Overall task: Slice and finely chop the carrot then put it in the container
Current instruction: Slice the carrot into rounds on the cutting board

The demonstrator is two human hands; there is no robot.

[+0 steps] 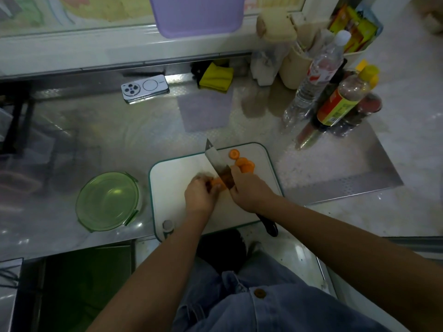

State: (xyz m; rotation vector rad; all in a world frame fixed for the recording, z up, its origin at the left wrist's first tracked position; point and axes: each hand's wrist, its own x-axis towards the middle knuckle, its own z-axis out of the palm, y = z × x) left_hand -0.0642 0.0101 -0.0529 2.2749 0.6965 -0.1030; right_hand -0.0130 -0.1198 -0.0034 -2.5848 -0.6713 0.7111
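Fingers (205,181) of the left hand (200,196) are curled over the carrot (217,182), which is pinned down on the cutting board (172,188). Only a short orange stub is seen past the fingertips. The right hand (248,190) is wrapped tight round the knife (219,167) at the top of the handle, with one finger laid along the blade. The blade edge is set against the carrot, just beside the left fingertips, and the tip is pointed away from the person. The black handle end is seen sticking out behind the right wrist.

A few carrot slices (243,164) are piled on the far right part of the board, with one lying apart from the rest. The board is white with a teal rim. The container (107,202), green, round and see-through, is placed left of the board, near it, with clips on its rim.

Labels: a red label is seen on the clear bottle (314,80), an orange and yellow label on the yellow-capped bottle (342,101). The print is too blurred to be read on either. No brand can be made out on the phone (145,88), which is laid camera side up.

The surface (119,130) is shiny metal, partly embossed. A yellow cloth (215,79) is folded at the back. A purple board (197,15) is leaned on the ledge above. A denim garment (251,295) is worn by the person.
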